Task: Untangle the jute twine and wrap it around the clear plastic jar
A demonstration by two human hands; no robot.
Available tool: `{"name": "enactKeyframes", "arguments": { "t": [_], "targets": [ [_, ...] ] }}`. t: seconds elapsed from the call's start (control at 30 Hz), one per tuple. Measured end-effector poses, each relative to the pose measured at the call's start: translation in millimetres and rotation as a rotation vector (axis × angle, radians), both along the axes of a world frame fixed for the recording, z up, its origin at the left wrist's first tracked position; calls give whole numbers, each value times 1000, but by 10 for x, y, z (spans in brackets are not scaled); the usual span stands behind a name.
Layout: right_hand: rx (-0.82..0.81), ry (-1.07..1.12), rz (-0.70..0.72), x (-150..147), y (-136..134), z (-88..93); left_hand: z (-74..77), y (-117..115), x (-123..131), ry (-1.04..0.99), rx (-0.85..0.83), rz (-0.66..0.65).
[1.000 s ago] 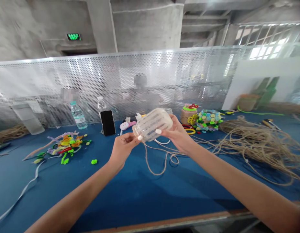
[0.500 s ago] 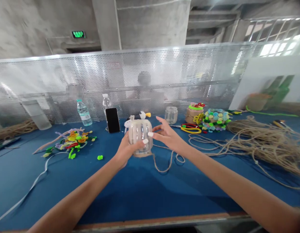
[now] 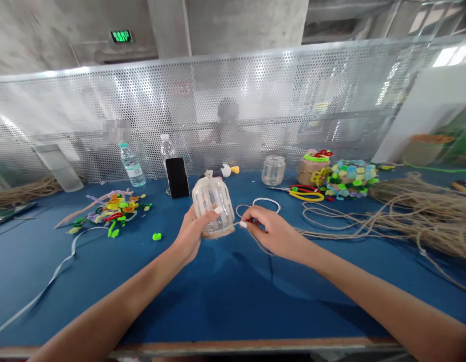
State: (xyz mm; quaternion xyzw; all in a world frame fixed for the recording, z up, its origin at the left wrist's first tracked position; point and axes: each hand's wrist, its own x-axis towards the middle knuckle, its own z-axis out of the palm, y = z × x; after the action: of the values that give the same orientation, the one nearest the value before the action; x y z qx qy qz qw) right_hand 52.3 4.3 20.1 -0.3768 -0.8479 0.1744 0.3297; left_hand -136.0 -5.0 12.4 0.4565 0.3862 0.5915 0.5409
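Observation:
A clear glass jar is held above the blue table in my left hand, whose fingers and thumb wrap round its left side. Twine circles the lower end of the jar. From there a short stretch of twine runs right to my right hand, which pinches it between thumb and fingertips. Loose twine hangs below my right hand, and a white loop lies just behind it.
On the blue table are a phone, a water bottle, colourful pipe-cleaner pieces, an empty jar, scissors, a pompom-covered jar and a twine heap. A perforated metal screen stands behind.
My right hand has left the jar's side and closed on the twine, drawing it out to the right. The jar has tilted slightly in my left hand. The camera view has shifted a little.

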Motion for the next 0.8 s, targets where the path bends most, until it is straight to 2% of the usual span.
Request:
{"name": "enactKeyframes", "arguments": {
  "t": [0.07,0.2,0.37,0.57,0.8],
  "targets": [
    [-30,13,23,6,-13,-5,-10,17,-12,-4,-29,4],
    [-373,150,127,-27,-43,-39,-42,49,-47,-62,-17,-35],
    [-262,146,52,-60,-65,-33,-110,79,-78,-91,53,-235],
    [-280,189,62,-54,-112,7,-105,63,-38,-120,-41,-199],
    [-239,273,120,-37,-130,32,-103,52,-25,-152,-63,-219]
  ]
}}
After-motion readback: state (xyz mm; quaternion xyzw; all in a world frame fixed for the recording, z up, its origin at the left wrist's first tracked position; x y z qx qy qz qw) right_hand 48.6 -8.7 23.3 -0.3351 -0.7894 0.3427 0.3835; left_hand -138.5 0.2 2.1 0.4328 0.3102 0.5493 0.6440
